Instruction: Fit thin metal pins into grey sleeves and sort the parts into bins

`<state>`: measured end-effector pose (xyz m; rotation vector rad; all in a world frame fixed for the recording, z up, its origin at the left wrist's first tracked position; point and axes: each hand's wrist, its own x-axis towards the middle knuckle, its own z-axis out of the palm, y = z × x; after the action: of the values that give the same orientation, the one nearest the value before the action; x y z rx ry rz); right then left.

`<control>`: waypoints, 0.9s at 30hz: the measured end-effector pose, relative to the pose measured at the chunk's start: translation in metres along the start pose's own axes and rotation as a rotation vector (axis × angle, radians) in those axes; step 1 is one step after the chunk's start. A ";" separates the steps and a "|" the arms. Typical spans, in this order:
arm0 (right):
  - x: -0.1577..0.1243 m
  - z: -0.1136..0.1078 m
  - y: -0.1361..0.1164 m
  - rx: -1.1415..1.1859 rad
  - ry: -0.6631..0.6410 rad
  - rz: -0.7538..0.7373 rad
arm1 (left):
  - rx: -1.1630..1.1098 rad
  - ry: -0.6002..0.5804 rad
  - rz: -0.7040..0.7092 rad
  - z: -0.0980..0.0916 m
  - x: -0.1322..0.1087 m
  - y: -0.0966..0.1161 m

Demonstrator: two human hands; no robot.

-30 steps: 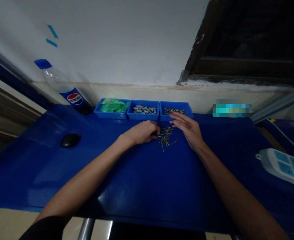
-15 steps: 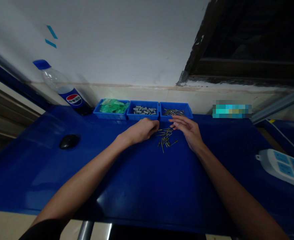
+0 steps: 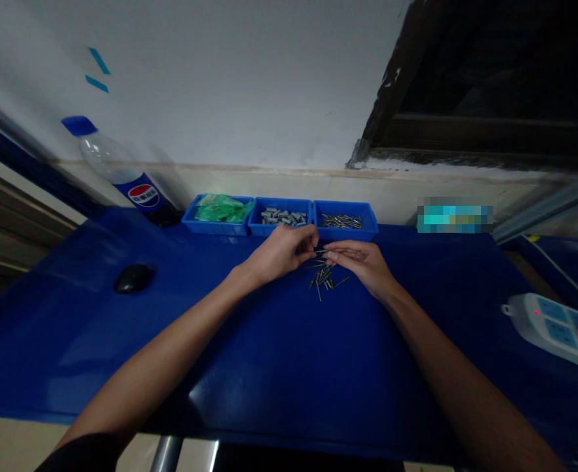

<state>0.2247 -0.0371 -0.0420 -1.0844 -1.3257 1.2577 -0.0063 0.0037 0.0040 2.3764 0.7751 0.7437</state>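
With the loose pins (image 3: 326,276) on the table (image 3: 269,367) as the clock's centre, the left hand (image 3: 289,250) is near at ten o'clock and the right hand (image 3: 360,261) between two and three, one pin (image 3: 320,252) between their fingertips. Behind, in a row, the right bin (image 3: 345,233) with pins sits at one, the middle bin (image 3: 263,229) with short cylinders (image 3: 283,217) at eleven, and the left bin (image 3: 214,228) with bags (image 3: 224,209) at ten. Farther at ten stands a bottle (image 3: 144,194); a mouse (image 3: 133,278) lies at nine, a blurred packet (image 3: 453,219) at two, and a power strip (image 3: 557,331) between three and four.
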 end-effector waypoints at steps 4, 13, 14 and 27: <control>0.001 0.001 0.000 0.000 -0.001 0.003 | 0.037 -0.017 0.005 0.003 0.000 0.001; 0.005 -0.006 0.003 -0.041 0.200 -0.168 | 0.232 -0.050 0.008 0.004 -0.001 0.000; 0.005 -0.007 0.004 -0.033 0.218 -0.190 | 0.238 -0.081 0.024 0.005 -0.001 0.002; 0.006 -0.012 0.008 -0.055 0.191 -0.184 | 0.208 -0.405 0.082 0.030 -0.006 0.016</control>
<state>0.2354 -0.0290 -0.0497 -1.0664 -1.2883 0.9633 0.0142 -0.0201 -0.0094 2.6368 0.6081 0.2009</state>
